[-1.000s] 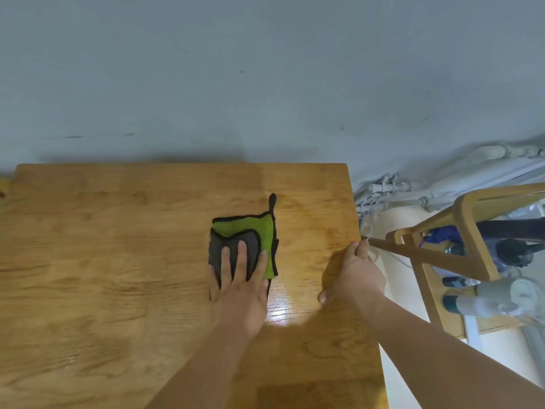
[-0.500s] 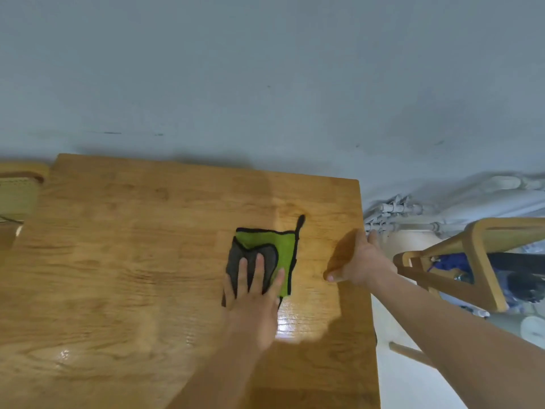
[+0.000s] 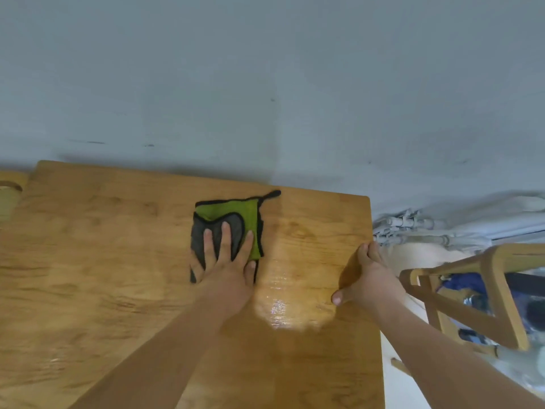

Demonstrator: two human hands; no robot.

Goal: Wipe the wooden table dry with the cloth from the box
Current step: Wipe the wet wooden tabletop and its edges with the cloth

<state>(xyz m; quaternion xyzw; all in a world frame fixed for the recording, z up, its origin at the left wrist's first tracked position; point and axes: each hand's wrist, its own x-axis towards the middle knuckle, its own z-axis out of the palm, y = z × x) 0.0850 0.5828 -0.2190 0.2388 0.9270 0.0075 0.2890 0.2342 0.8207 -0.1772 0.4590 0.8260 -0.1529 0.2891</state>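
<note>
A green and grey cloth (image 3: 233, 212) with black trim lies flat on the wooden table (image 3: 97, 261), near its far right part. My left hand (image 3: 225, 261) presses on the cloth with straight, spread fingers. My right hand (image 3: 368, 278) holds the table's right edge, fingers curled over the side and thumb on top. A wet, shiny patch (image 3: 277, 305) glistens on the wood between my two hands.
A grey wall rises right behind the table. To the right stands a wooden frame (image 3: 498, 293) with blue and dark items inside, and white pipes (image 3: 410, 227) run along the wall's foot. A wooden piece (image 3: 10, 190) shows at the far left.
My left hand has pushed the cloth away from me toward the table's far edge. My right hand stays on the right edge. The view has shifted.
</note>
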